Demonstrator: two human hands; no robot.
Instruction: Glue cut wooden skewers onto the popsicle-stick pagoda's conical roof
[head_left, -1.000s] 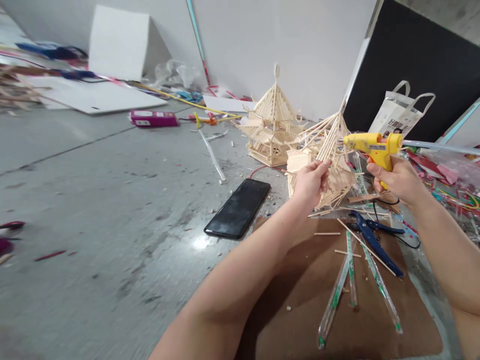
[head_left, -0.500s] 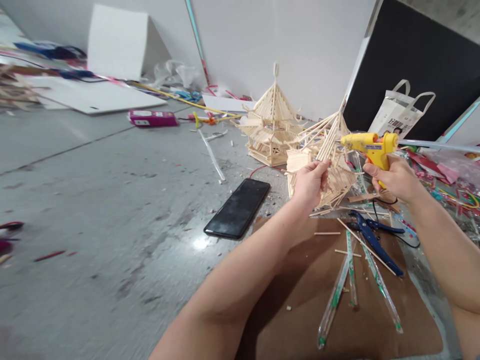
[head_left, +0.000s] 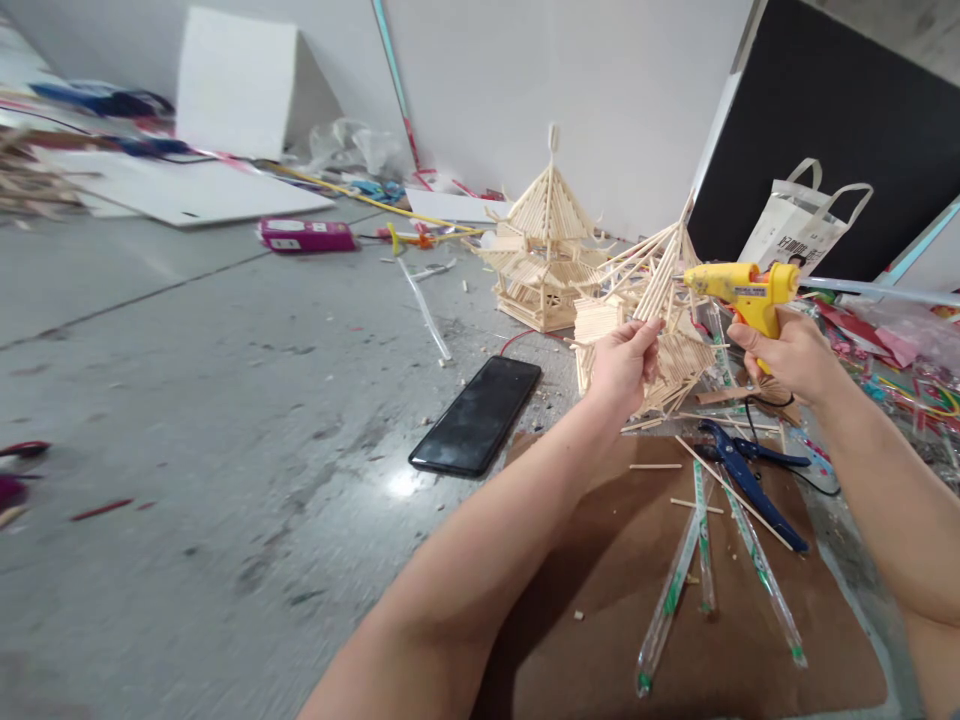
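My right hand (head_left: 795,352) is wrapped round a yellow hot glue gun (head_left: 742,286), with a clear glue stick (head_left: 877,290) reaching out of its back. The gun's nozzle points left, close to the thin wooden sticks of a pavilion model's roof (head_left: 661,270). At the lower end of those sticks, my left hand (head_left: 626,360) is closed in a pinch on a wooden stick; the fingertips partly hide it. Below and behind that hand sit the model's lower slatted roofs (head_left: 686,352). To the left stands a second wooden pavilion model (head_left: 551,225) with a pointed roof.
A brown board (head_left: 585,560) carries blue cutting pliers (head_left: 750,482), loose sticks and several clear wrappers (head_left: 667,610). A black phone (head_left: 477,415) lies on the grey floor. A purple box (head_left: 306,236), a white bag (head_left: 795,220) and scattered plastic scraps (head_left: 915,345) lie around.
Almost nothing differs. The glue gun and my right hand have shifted very slightly right along with the whole view; my left hand keeps its pinch.
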